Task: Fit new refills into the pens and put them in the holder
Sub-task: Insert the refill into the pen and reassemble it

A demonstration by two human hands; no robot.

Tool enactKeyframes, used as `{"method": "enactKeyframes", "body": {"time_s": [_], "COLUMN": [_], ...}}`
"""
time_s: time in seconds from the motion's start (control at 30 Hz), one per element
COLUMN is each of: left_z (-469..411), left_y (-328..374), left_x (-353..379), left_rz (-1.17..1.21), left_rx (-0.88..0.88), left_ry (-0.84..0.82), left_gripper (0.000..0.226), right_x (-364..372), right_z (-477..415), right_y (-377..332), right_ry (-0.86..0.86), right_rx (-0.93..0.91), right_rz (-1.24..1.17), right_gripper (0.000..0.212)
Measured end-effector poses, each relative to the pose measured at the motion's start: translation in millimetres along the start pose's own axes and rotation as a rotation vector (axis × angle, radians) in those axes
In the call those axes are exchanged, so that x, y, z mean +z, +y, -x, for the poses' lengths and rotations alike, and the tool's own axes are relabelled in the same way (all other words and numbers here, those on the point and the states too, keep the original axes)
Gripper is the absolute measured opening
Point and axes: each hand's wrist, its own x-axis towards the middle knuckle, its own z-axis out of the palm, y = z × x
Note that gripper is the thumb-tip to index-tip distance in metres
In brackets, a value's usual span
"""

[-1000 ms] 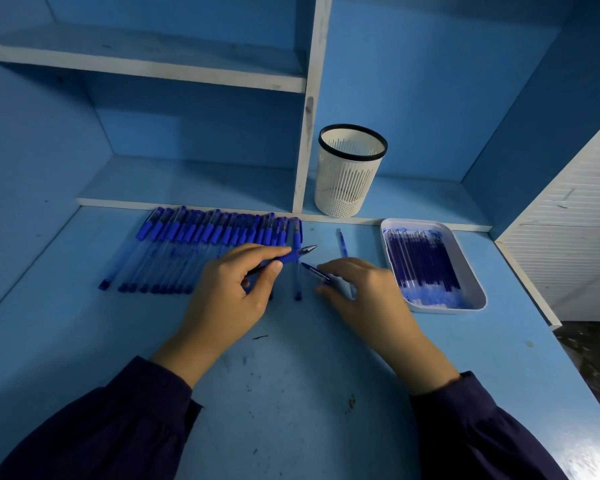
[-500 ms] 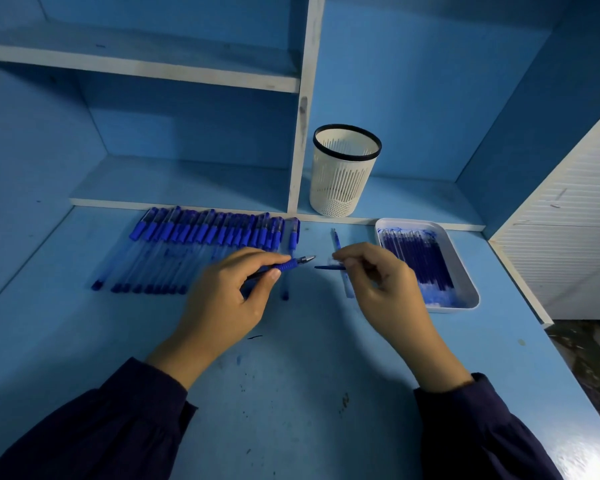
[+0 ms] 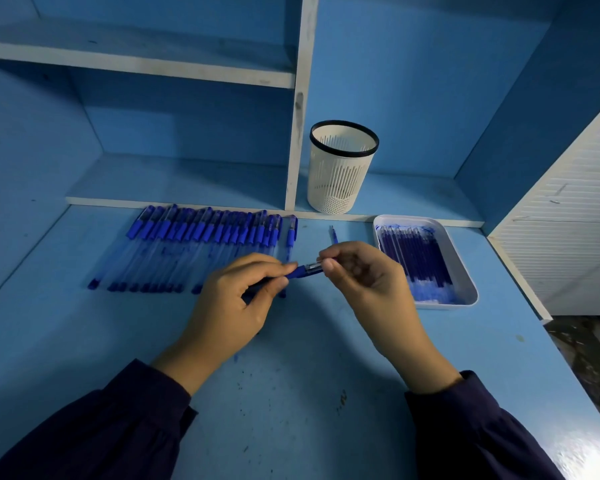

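Blue plastic pen with a silver tip (image 3: 307,270): I hold it just above the blue desk (image 3: 291,375), in front of the middle of the back edge. My left hand (image 3: 236,306) grips the barrel with fingers curled round it. My right hand (image 3: 364,282) pinches the tip end between thumb and forefinger. I cannot tell whether a refill is inside.

Done: nothing I can confirm. The white slotted plastic holder with a black rim (image 3: 342,174) stands on the low shelf behind the back edge, and no pen shows in it.

Left: a long row of blue-capped clear pens (image 3: 201,251) lies along the back edge toward the left corner. A white rectangular tray (image 3: 470,299) near the back right corner holds many dark blue refills (image 3: 416,258). A short blue piece (image 3: 333,233) lies between row and tray; I cannot identify it.

Judgement: the first pen is in hand, and nearly the whole task remains.
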Motion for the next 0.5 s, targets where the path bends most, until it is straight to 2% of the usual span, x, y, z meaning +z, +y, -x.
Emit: {"method": "enactKeyframes", "body": {"time_s": [0.1, 0.23, 0.5], "left_z": [0.3, 0.7, 1.0], "left_y": [0.5, -0.7, -3.0], "left_x": [-0.9, 0.1, 0.4], "left_rz": [0.033, 0.042, 0.063], "left_rx": [0.008, 0.033, 0.053], "left_ry": [0.025, 0.029, 0.050], "left_gripper": [0.018, 0.018, 0.015], "right_x": [5.8, 6.9, 10.3], "right_z": [2.6, 4.4, 7.9], "right_y": [-1.7, -2.9, -1.6], "right_ry": [0.035, 0.034, 0.068], "right_rx": [0.009, -0.007, -0.137], "right_rz": [-0.106, -0.103, 0.116], "right_gripper": [0.011, 0.010, 0.005]}}
